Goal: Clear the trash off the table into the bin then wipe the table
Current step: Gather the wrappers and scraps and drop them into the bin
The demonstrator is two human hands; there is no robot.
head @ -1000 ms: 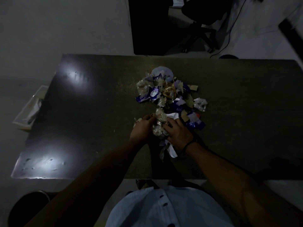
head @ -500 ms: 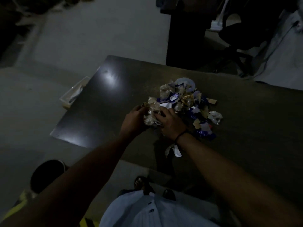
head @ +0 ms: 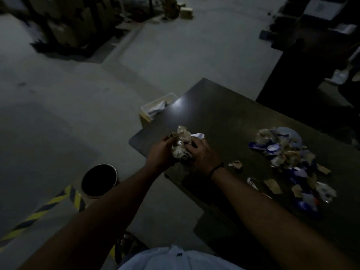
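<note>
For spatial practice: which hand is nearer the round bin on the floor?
Left. The left hand is above-right of the bin; the right hand is farther right, past the held trash.

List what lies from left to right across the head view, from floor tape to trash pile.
Striped floor tape → bin → left hand → crumpled trash bundle, gripped by both hands → right hand → loose cardboard scrap → trash pile.

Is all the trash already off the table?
No, a pile of wrappers and paper scraps lies on the table while the left hand and right hand hold a crumpled bundle.
</note>
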